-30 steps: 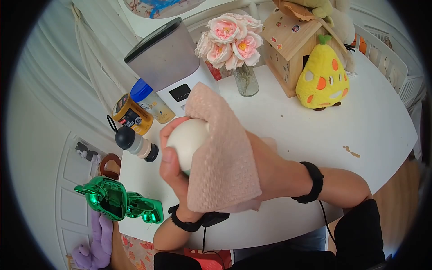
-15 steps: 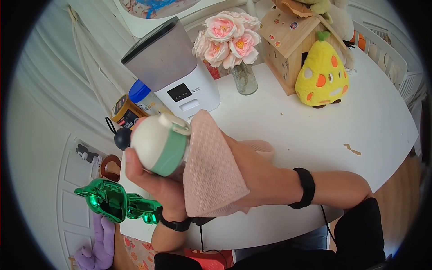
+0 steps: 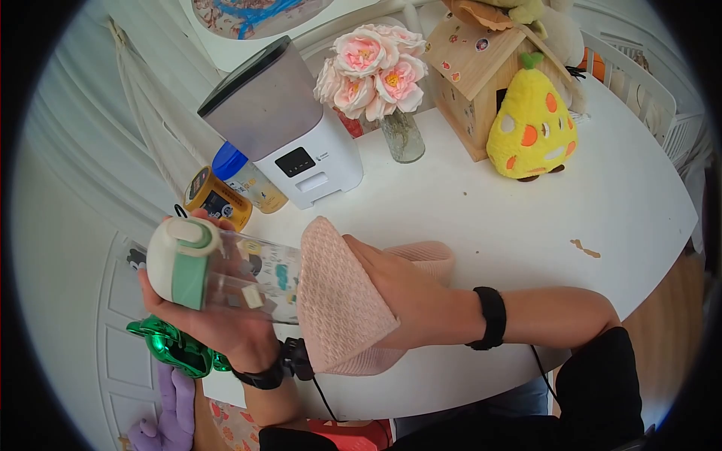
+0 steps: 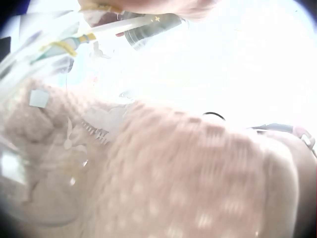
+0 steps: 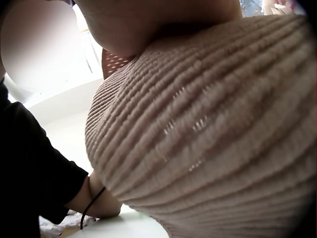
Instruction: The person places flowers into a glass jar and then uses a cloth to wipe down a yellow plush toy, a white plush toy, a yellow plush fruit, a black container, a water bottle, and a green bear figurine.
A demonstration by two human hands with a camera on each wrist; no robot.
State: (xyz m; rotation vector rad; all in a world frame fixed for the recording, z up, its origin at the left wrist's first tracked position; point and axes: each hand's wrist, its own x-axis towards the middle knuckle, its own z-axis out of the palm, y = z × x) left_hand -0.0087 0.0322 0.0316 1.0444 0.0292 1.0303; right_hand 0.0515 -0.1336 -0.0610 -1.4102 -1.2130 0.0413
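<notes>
A clear printed water bottle [image 3: 259, 279] lies on its side in the air over the table, its cream and green lid [image 3: 167, 259] pointing left. From below and behind, my left hand [image 3: 222, 331] grips it near the lid, partly hidden by the bottle. My right hand [image 3: 414, 297] holds a pink textured cloth [image 3: 342, 308] around the base end, which the cloth hides. In the left wrist view the cloth [image 4: 188, 178] shows close behind the see-through bottle wall. The cloth's ribbed side [image 5: 208, 119] fills most of the right wrist view.
On the white table [image 3: 519, 248] stand a grey-and-white dispenser [image 3: 301, 150], a blue-capped container [image 3: 252, 177], a yellow-brown tub [image 3: 218, 199], a vase of roses [image 3: 402, 135], a wooden house [image 3: 470, 83] and a yellow pear plush [image 3: 530, 131]. A shiny green figure [image 3: 177, 346] is at the left.
The bottle has swung from its lid facing the camera to lying sideways, lid to the left. My left hand moved left and down with it; the cloth stays around the base.
</notes>
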